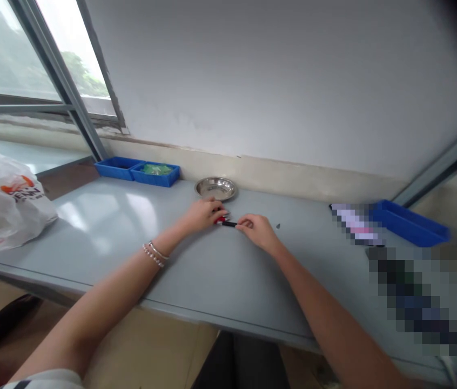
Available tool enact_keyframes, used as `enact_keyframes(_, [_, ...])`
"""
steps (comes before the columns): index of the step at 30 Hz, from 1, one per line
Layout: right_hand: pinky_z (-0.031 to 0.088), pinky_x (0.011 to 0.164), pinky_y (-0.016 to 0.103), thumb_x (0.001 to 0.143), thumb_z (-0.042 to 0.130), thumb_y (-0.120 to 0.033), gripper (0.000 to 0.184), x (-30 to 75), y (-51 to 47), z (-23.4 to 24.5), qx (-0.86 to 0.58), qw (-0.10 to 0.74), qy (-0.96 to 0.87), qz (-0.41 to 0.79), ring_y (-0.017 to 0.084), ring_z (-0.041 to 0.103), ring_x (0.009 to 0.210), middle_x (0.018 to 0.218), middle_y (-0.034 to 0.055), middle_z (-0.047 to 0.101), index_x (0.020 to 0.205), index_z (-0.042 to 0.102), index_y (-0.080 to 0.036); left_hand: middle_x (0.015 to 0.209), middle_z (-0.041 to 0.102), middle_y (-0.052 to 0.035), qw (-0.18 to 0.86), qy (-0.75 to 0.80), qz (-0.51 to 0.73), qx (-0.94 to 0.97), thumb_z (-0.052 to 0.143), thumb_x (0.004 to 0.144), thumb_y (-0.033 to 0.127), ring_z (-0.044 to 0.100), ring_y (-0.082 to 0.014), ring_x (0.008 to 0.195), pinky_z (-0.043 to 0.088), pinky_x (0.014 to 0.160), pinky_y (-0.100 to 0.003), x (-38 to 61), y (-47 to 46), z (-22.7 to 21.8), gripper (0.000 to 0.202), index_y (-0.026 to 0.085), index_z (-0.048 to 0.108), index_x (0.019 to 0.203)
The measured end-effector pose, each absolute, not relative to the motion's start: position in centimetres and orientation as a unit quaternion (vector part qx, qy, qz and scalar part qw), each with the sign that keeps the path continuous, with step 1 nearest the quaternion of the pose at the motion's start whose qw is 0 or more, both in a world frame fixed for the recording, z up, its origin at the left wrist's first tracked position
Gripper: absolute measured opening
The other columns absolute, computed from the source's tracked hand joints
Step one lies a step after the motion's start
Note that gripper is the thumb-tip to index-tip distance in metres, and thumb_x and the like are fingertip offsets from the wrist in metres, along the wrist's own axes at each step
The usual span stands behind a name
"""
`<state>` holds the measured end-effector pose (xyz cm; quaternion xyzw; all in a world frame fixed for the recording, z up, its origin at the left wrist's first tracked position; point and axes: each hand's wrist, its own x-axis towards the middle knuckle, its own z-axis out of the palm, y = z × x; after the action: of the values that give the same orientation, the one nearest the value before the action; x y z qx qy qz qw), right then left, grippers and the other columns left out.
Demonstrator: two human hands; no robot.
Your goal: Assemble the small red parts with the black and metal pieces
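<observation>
A slim black rod (229, 223) spans the gap between your two hands, in front of the metal dish (215, 199). Your right hand (257, 229) pinches its right end; your left hand (206, 214) has its fingers closed on a red piece (221, 220) at the other end, though whether the two are joined I cannot tell. Just right of your right hand, a small dark bit (278, 226) lies on the grey table (212, 286)

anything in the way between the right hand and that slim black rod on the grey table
Nothing visible: the right hand's fingertips meet the slim black rod's near end directly. The left hand is at the far end, where something small and red shows.
</observation>
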<state>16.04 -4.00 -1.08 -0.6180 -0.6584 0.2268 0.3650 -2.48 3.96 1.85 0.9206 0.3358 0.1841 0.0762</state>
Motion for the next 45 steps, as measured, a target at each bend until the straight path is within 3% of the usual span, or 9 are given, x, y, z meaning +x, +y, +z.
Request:
enact_keyframes(6, [0.048,0.058,0.025,0.079,0.06,-0.028,0.01,16.9,-4.1,-0.9,-0.605,0.422,-0.604,0.301,0.014,0.063,0.057,0.067,0.005,0.069,0.079,0.061,-0.017,0.085,0.068,-0.0071,0.06,0.247,0.181,0.95,0.052,0.091,0.031,0.061,-0.0167,0.077,0.043,0.068,-0.025,-1.4,2.1,1.6,0.023,0.015,0.066,0.097])
enact_keyframes(13, [0.038,0.044,0.025,0.085,0.041,-0.06,0.048,16.3,-4.4,-1.0,-0.604,0.447,-0.567,0.337,0.011,0.046,0.038,0.046,0.0008,0.055,0.059,0.049,-0.02,0.087,0.067,-0.0085,0.056,0.247,0.237,0.938,0.047,0.093,0.029,0.061,-0.017,0.077,0.045,0.069,-0.026,-1.0,1.2,1.0,0.025,0.014,0.066,0.098])
enact_keyframes(16, [0.036,0.047,0.026,0.087,0.036,-0.058,0.05,16.3,-4.5,-0.8,-0.617,0.429,-0.587,0.302,0.012,0.044,0.041,0.042,-0.0007,0.048,0.053,0.043,-0.022,0.088,0.067,-0.0101,0.068,0.256,0.24,0.934,0.045,0.094,0.029,0.061,-0.018,0.078,0.045,0.071,-0.027,-0.7,0.8,1.0,0.027,0.012,0.066,0.099])
enact_keyframes(21, [0.036,0.054,0.026,0.083,0.048,-0.048,0.037,16.5,-4.5,-0.4,-0.608,0.449,-0.622,0.203,0.013,0.047,0.05,0.05,-0.0015,0.05,0.056,0.042,-0.023,0.076,0.069,-0.0065,0.131,0.288,0.24,0.918,0.046,0.093,0.028,0.061,-0.016,0.071,0.044,0.07,-0.025,-0.3,0.8,1.2,0.027,0.014,0.069,0.089])
enact_keyframes(24, [0.04,0.056,0.025,0.079,0.054,-0.044,0.024,16.4,-4.5,-0.3,-0.589,0.477,-0.61,0.231,0.014,0.053,0.054,0.059,-0.0001,0.059,0.069,0.049,-0.022,0.075,0.07,-0.0058,0.154,0.298,0.231,0.913,0.046,0.092,0.027,0.061,-0.0156,0.07,0.043,0.069,-0.025,-0.2,0.9,1.1,0.028,0.014,0.069,0.085])
enact_keyframes(26, [0.039,0.053,0.025,0.078,0.056,-0.047,0.026,16.4,-4.6,-0.3,-0.596,0.484,-0.587,0.257,0.014,0.053,0.05,0.059,0.0005,0.062,0.073,0.05,-0.022,0.08,0.07,-0.0068,0.149,0.296,0.24,0.912,0.047,0.092,0.028,0.061,-0.0162,0.073,0.044,0.07,-0.025,-0.3,0.9,1.0,0.026,0.014,0.069,0.09])
enact_keyframes(31, [0.034,0.046,0.025,0.086,0.042,-0.053,0.042,16.5,-4.7,-0.4,-0.619,0.443,-0.58,0.289,0.012,0.045,0.04,0.046,0.0008,0.056,0.06,0.049,-0.021,0.082,0.069,-0.0093,0.119,0.282,0.258,0.917,0.047,0.093,0.03,0.061,-0.0167,0.074,0.044,0.071,-0.026,-0.3,0.8,0.7,0.028,0.012,0.068,0.097])
enact_keyframes(39, [0.037,0.044,0.024,0.07,0.065,-0.048,0.031,16.4,-4.6,-0.2,-0.579,0.502,-0.548,0.334,0.01,0.047,0.041,0.058,0.0002,0.065,0.072,0.049,-0.022,0.081,0.07,-0.0068,0.163,0.294,0.249,0.908,0.045,0.092,0.025,0.061,-0.016,0.074,0.045,0.072,-0.026,-0.1,0.9,0.7,0.026,0.014,0.069,0.091])
enact_keyframes(45, [0.036,0.042,0.024,0.071,0.061,-0.058,0.04,16.2,-4.6,-0.4,-0.558,0.524,-0.527,0.369,0.009,0.047,0.037,0.052,0.0008,0.062,0.066,0.045,-0.021,0.077,0.067,-0.0056,0.18,0.29,0.259,0.904,0.046,0.09,0.027,0.058,-0.0153,0.071,0.043,0.07,-0.026,0.0,0.7,1.0,0.025,0.015,0.068,0.087])
